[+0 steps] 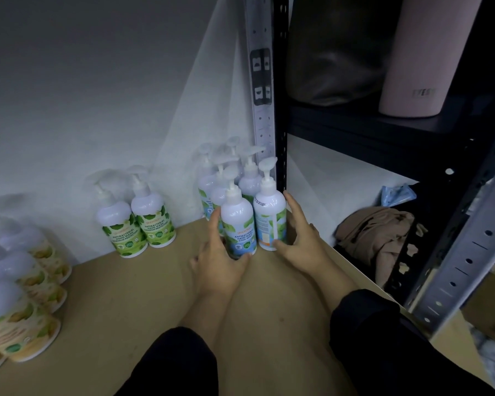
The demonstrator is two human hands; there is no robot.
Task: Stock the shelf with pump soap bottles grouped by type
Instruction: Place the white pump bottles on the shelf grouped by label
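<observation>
Hands cup two cool-mint bottles on shelf [143, 284] by black upright [282, 115]: left hand [222, 262] grips front bottle [237, 224], right hand [297, 232] grips neighbour [270, 215]. Advise sliding both squarely against blue-label cluster [226, 178], labels outward.

Person, head-camera view, two arms entering from 6 o'clock. Left hand [220, 261]: bare, no rings or watch visible. Right hand [300, 238]: bare, likewise unadorned. Left sleeve [177, 364]: black, plain fabric, pushed up the forearm. Right sleeve [383, 335]: black, matching, ending mid-forearm at 5 o'clock.
</observation>
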